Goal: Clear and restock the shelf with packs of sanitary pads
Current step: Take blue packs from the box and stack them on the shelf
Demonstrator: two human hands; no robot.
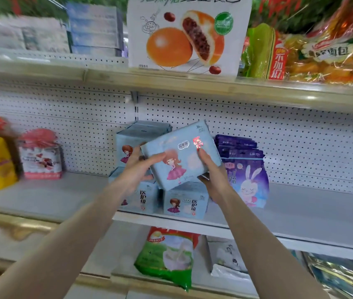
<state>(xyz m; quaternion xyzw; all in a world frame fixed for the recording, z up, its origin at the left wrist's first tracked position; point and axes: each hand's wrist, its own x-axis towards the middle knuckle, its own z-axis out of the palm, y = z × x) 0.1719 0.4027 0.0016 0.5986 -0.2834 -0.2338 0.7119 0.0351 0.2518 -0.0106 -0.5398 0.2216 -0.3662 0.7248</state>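
A white shelf (300,212) backed by perforated board (279,137) is seen, with light-blue packs of sanitary pads (184,205) stacked on it and purple rabbit-printed packs (250,180) just beside them on the right. One tilted pack (182,156) is held in front of the stack, gripped at its left edge by the left hand (136,169) and at its lower right edge by the right hand (212,171). Further left, what seems to be a red-topped jar (39,156) is blurred.

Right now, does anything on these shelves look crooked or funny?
Yes. The blue pack is tilted, but only because both hands hold it, left hand and right hand, above the stacked blue packs. On the lower shelf, a green bag lies slanted and seems to hang over the front edge.
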